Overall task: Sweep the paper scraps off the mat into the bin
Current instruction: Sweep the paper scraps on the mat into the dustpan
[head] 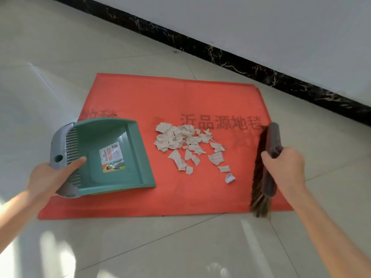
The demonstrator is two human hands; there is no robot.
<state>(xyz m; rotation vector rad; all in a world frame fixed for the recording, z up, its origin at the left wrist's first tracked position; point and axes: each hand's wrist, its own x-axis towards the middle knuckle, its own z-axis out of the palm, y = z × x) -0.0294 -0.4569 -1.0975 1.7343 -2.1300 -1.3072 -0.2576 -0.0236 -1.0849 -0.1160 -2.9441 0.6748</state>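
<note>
Torn lined paper scraps [190, 147] lie mid-frame on the flat red mat [152, 97]. The left hand [50, 177] grips the green plastic dustpan [112, 157]; the right hand [285, 167] clasps a bristly brown brush [265, 171], seemingly touching the mat's right edge.

A single wide-angle head camera looks forward and down from above at the floor [180, 247], close over the red mat [200, 97] (edges bowed), the wall [281, 27] crossing behind.
</note>
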